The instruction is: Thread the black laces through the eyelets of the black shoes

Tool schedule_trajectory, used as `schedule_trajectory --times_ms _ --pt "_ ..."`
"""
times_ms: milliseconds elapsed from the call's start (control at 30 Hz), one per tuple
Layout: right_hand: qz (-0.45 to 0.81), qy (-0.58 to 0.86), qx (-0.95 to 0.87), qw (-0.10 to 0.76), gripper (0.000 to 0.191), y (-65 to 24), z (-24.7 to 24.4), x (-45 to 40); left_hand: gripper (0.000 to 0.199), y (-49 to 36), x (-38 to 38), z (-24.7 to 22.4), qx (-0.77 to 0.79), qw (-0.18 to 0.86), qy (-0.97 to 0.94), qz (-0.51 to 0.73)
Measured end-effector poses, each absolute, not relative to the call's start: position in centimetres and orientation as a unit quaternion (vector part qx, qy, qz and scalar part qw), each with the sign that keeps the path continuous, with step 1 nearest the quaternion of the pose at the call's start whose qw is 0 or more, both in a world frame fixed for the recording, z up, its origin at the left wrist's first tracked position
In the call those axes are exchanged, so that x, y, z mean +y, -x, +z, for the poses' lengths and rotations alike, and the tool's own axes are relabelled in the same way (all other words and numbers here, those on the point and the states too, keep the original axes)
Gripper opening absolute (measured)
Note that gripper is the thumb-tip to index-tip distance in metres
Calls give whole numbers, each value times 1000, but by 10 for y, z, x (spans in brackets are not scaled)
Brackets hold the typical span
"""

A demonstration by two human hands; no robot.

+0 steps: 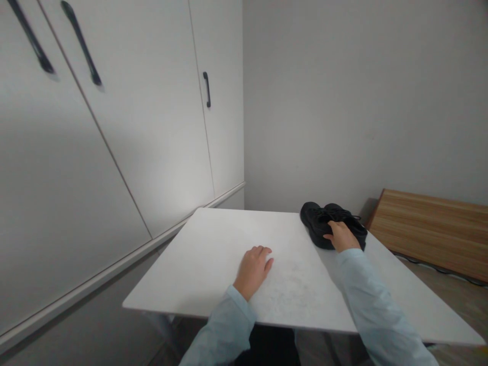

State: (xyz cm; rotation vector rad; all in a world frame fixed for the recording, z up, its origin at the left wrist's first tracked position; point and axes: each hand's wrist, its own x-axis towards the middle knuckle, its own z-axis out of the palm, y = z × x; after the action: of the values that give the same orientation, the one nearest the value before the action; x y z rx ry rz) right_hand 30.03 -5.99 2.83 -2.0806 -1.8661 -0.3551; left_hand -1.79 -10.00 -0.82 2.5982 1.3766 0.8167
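A pair of black lace-up shoes [318,223] rests side by side at the table's far right, toes pointing to the back left. My right hand [342,236] grips the nearer shoe at its opening, the thumb on the near side and the fingertips reaching into the dark opening, where they are partly hidden. On the white table [224,239], near its middle, lies my left hand [253,270], holding nothing. Its fingers curve loosely and the thumb stands apart from them. Bare tabletop separates it from the shoes.
White cabinet doors [152,127] with dark handles rise along the left. A grey wall [362,101] stands behind the table. Beyond the table's right edge is a wood-grain panel or bench [434,229], lower than the wall's middle.
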Motion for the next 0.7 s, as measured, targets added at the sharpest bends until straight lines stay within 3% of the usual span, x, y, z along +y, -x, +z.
schedule_trajectory --times_ms 700 --pt "-233 629 -715 198 10 -274 32 -76 13 18 -98 -8 477 37 -803 356"
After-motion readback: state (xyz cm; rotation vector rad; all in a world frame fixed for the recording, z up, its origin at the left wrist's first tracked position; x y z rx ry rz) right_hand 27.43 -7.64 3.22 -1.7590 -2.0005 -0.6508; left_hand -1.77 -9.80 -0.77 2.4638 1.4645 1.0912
